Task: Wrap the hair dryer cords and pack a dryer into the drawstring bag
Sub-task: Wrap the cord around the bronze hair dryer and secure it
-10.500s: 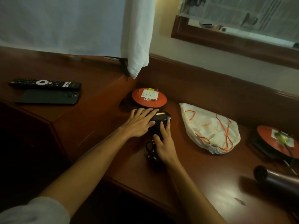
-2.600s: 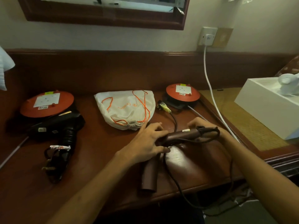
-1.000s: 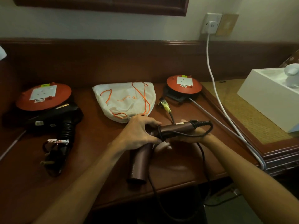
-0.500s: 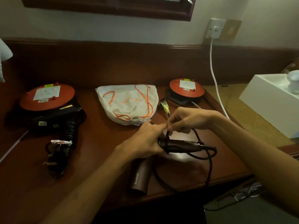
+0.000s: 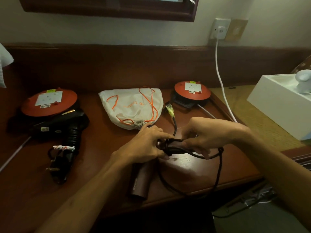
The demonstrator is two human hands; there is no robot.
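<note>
left hand [image 5: 146,145] grips the brown dryer [image 5: 140,179] at the bend where barrel meets handle, fingers curled round it, my read is it's the anchor so the body can't spin while cord goes on. right hand [image 5: 204,134] is over the handle at 3 o'clock of the left, fingertips pinching the dark cord [image 5: 217,172] against the handle, looks like it's laying a turn. dryer sits near the front edge of the wooden desk [image 5: 104,165], barrel pointing to 6 o'clock, handle out toward 3 o'clock. a couple of turns show on the handle; the rest of the cord hangs in a loose loop off the desk edge around 5 o'clock, so wrapping looks partly done. one strand runs up to 12 o'clock toward a plug with a yellow tag [image 5: 170,109], just beside the right-hand orange reel [image 5: 192,93]. dryer itself: slim matte brown tube, small lettering on the barrel, too small to read. drawstring bag [image 5: 133,106] is at 12 o'clock of the hands, white with orange cord, mouth cinched, already bulging; contents hidden. left fingertips are close to its puckered mouth, can't tell if touching. black dryer [image 5: 67,125] lies at 9 o'clock, well apart, its cord bundled and tied with a white tag, leaning on the left orange reel [image 5: 49,102].
</note>
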